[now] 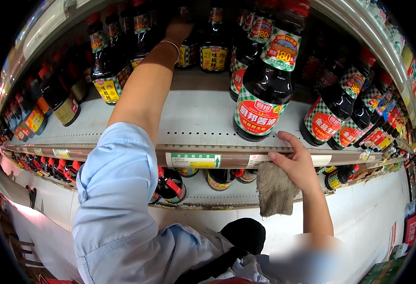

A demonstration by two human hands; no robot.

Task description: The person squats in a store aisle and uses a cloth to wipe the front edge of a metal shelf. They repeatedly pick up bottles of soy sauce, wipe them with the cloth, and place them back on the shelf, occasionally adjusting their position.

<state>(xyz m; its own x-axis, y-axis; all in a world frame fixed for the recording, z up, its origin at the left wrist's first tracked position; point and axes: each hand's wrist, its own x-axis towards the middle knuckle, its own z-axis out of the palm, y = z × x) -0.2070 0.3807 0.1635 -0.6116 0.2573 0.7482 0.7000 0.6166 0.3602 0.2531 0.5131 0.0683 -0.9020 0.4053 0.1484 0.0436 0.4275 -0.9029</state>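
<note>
My left arm stretches deep over the white metal shelf (193, 110). My left hand (180, 30) is in shadow at the back, by the neck of a dark soy sauce bottle (186, 55) with a yellow label; its fingers are hidden, so its grip is unclear. My right hand (295, 165) is at the shelf's front edge, thumb and forefinger apart. A grey-brown cleaning cloth (277, 190) hangs from its palm, over the price strip (236, 159). Just above the forefinger stands a large soy sauce bottle (261, 96) with a red label and green checks.
More sauce bottles stand left (106, 74) and right (327, 117) on this shelf. Below, a lower shelf (208, 198) holds bottles with red caps or handles. A curved upper shelf edge (364, 25) overhangs. Another person's leg (10, 184) is at far left.
</note>
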